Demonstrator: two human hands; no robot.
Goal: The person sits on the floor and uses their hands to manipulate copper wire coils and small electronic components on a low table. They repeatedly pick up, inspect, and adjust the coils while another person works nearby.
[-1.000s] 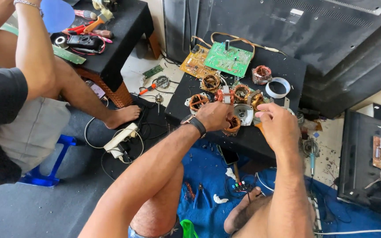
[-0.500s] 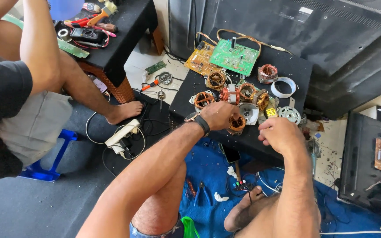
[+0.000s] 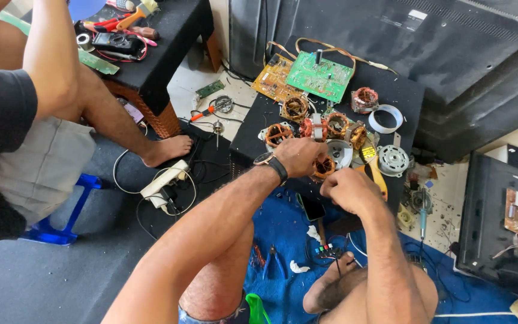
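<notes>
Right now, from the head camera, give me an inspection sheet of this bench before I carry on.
Surface: small black table, crowded.
Job's things: copper-wound motor coil at the table's near edge.
Clutter: more wound coils, green circuit board, white tape ring.
Grippers: left hand grips the coil; right hand is beside it, its fingertips hidden.
Cables: white power strip with cords on the floor.
Surroundings: another person's foot nearby; blue cloth underfoot.

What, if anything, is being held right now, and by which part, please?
The left hand grips a copper-wound motor coil by its outer rim; whether the right hand holds anything cannot be told.
</notes>
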